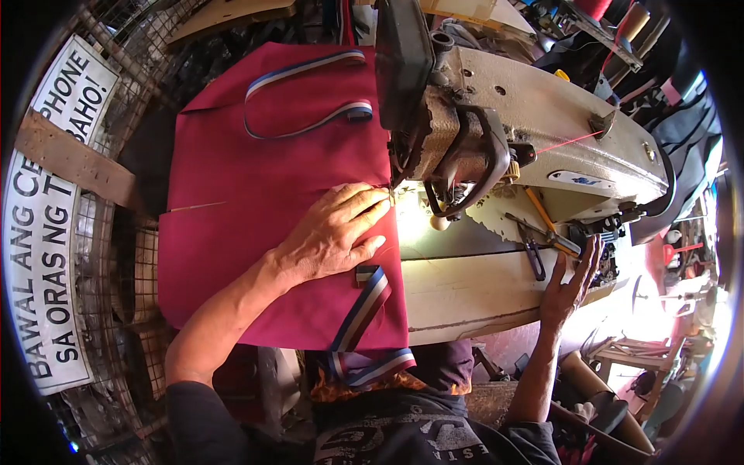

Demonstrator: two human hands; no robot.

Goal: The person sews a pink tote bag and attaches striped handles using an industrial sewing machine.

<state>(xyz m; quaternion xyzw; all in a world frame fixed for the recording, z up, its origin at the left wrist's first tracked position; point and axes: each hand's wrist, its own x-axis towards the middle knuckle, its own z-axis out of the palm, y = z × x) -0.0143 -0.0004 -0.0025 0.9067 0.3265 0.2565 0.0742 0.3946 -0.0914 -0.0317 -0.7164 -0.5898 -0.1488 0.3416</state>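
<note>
My left hand (335, 230) lies on a large maroon cloth (256, 178), its fingers stretched flat and their tips right beside the needle area of a sewing machine (535, 108). The lit spot under the machine head is next to those fingertips. A striped ribbon (361, 314) in navy, white and dark red runs along the cloth's near edge by my left wrist. Another striped ribbon (298, 66) curves in a loop on the far part of the cloth. At the right end of the machine bed, my right hand (570, 283) is raised with fingers extended, close to thread snips (535, 260).
A yellow pencil (540, 204) and a screwdriver (570, 239) lie on the machine bed (473, 291). Wire mesh and a lettered sign (46, 271) stand on the left. Thread spools (635, 23) sit at the top right, with red thread reaching the machine.
</note>
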